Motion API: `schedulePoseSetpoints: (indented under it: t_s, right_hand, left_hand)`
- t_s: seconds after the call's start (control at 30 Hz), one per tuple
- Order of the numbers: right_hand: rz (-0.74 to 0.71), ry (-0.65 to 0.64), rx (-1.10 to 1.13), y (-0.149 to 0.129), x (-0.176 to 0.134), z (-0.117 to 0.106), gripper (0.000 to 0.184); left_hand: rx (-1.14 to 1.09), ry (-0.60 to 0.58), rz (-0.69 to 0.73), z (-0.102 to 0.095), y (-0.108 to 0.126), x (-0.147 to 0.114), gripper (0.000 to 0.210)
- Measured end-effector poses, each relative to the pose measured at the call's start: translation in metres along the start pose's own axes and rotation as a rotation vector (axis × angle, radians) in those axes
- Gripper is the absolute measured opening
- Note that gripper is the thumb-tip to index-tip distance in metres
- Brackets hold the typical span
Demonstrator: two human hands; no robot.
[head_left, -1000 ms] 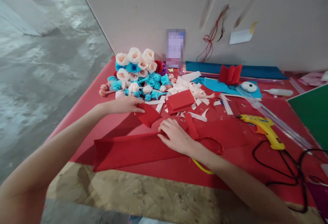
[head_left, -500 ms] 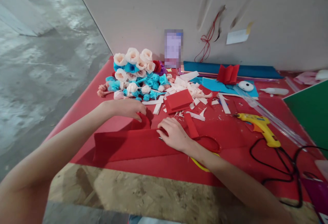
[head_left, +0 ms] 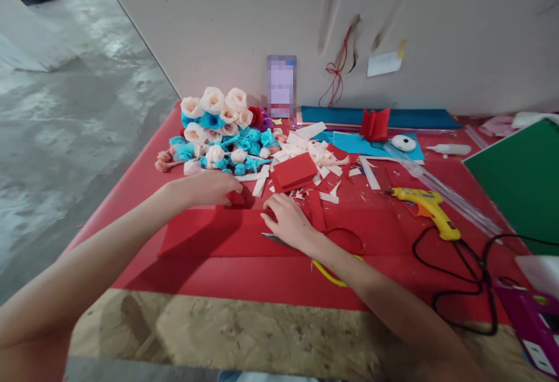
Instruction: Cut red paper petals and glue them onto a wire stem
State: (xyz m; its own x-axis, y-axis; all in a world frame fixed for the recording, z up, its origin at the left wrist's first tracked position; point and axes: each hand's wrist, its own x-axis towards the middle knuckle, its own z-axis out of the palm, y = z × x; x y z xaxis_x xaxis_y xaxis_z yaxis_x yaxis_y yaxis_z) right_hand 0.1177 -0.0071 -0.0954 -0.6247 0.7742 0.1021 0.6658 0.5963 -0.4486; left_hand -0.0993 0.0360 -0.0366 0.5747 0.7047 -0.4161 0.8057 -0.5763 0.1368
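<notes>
A long strip of red crepe paper [head_left: 205,236] lies flat along the front of the red-covered table. At its far edge my left hand [head_left: 212,188] is closed, fingertips pinching a small folded part of red paper [head_left: 236,198]. My right hand [head_left: 286,219] rests on the strip with bent fingers, thumb and forefinger closed at its far edge. Beneath that hand and wrist lie scissors [head_left: 336,274] with a yellow and red handle; their blade tip pokes out to the left. A narrow red paper piece [head_left: 317,210] is just beyond the right hand.
Paper flowers [head_left: 227,131] are heaped at the back left, beside white paper scraps [head_left: 305,146] and a folded red paper stack [head_left: 294,171]. A phone [head_left: 282,86] leans on the wall. To the right lie a yellow glue gun [head_left: 425,204], its black cord and a green board [head_left: 524,184].
The strip's left part, raised before, now lies flatter. My left hand has lowered the red paper it pinches. The whole view has shifted slightly; the right hand stays by the scissors.
</notes>
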Motion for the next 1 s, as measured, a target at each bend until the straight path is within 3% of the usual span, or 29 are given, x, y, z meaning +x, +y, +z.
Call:
schedulePoseSetpoints:
  t_s: [0.17, 0.3, 0.43, 0.6, 0.8, 1.0]
  right_hand:
    - [0.203, 0.028, -0.092, 0.012, -0.015, -0.039, 0.021]
    - [0.469, -0.055, -0.188, 0.036, -0.035, -0.063, 0.023]
    - [0.590, -0.201, -0.195, 0.048, -0.049, -0.064, 0.029]
    - [0.595, -0.283, -0.135, 0.047, -0.052, -0.059, 0.027]
    - [0.637, -0.244, -0.073, 0.058, -0.051, -0.066, 0.028]
    - [0.627, -0.212, 0.001, 0.054, -0.045, -0.052, 0.027]
  left_hand:
    - [0.098, 0.140, -0.029, -0.001, 0.022, -0.007, 0.029]
    - [0.097, 0.287, 0.026, 0.013, 0.057, -0.002, 0.026]
    - [0.032, 0.418, 0.154, 0.042, 0.087, 0.012, 0.025]
    - [0.013, 0.455, 0.206, 0.062, 0.096, 0.025, 0.025]
    - [-0.004, 0.508, 0.201, 0.037, 0.088, 0.041, 0.022]
    - [-0.017, 0.683, -0.060, 0.012, 0.072, 0.076, 0.025]
